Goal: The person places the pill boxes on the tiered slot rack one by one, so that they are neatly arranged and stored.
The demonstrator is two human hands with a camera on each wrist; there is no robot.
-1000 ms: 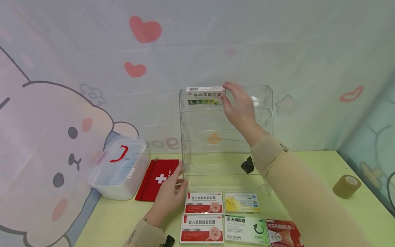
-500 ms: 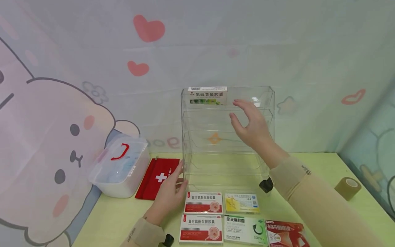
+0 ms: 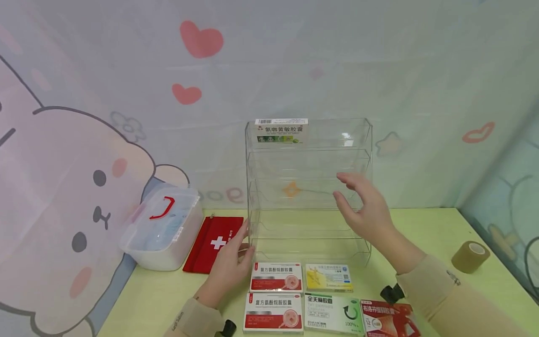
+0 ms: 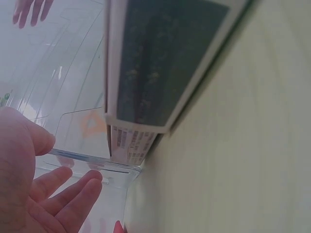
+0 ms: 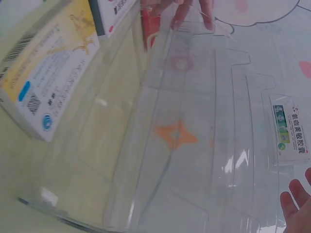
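Note:
A clear tiered display rack (image 3: 309, 224) stands upright on the table. My left hand (image 3: 229, 267) holds the rack's left side edge low down; in the left wrist view the thumb lies on one side of the clear panel and the fingers on the other. A white and green medicine box (image 3: 281, 132) stands in the top tier, at its left end. My right hand (image 3: 366, 206), fingers apart and holding nothing, is in front of the rack's right side. Before the rack lie two red and white medicine boxes (image 3: 273, 312), a yellow and white box (image 3: 328, 277), a green and white box (image 3: 334, 314) and a red box (image 3: 389, 319).
At left are a white lidded plastic case (image 3: 162, 229) with a red handle and a red first aid pouch (image 3: 214, 244). A brown tape roll (image 3: 470, 257) stands at the right on the table (image 3: 425, 234). A printed cloth (image 3: 421, 70) hangs behind.
My right hand has let go of the white and green box in the top tier and moved down and to the right. The left hand keeps its place on the rack.

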